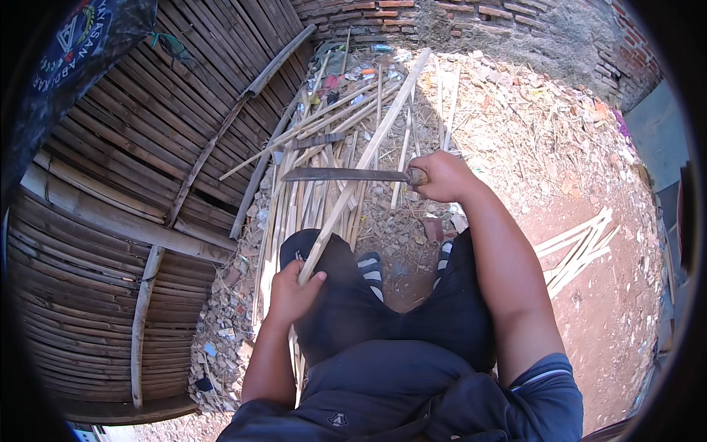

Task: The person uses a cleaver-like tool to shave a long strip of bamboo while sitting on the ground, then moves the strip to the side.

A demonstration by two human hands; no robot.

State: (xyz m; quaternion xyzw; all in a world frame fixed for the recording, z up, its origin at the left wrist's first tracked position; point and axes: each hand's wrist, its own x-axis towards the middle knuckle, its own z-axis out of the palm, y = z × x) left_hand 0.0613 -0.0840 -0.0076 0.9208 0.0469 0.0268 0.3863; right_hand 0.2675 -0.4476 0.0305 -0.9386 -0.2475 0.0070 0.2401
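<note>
My left hand (293,292) is closed around the near end of a long, pale bamboo strip (379,138), just above my left thigh. The strip slants away, up and to the right. In my right hand (444,177) is the handle of a machete (346,174); its long dark blade points left and crosses the strip in this view. Whether blade and strip touch, I cannot tell. Below them lies a heap of bamboo strips (313,195) on the ground, left of my feet.
A bamboo-slat wall (110,214) stands on the left, a brick wall (508,37) at the back. Rubble and shavings (515,132) cover much of the ground. More pale strips (582,250) lie at the right. A dark flat piece (318,140) rests on the heap.
</note>
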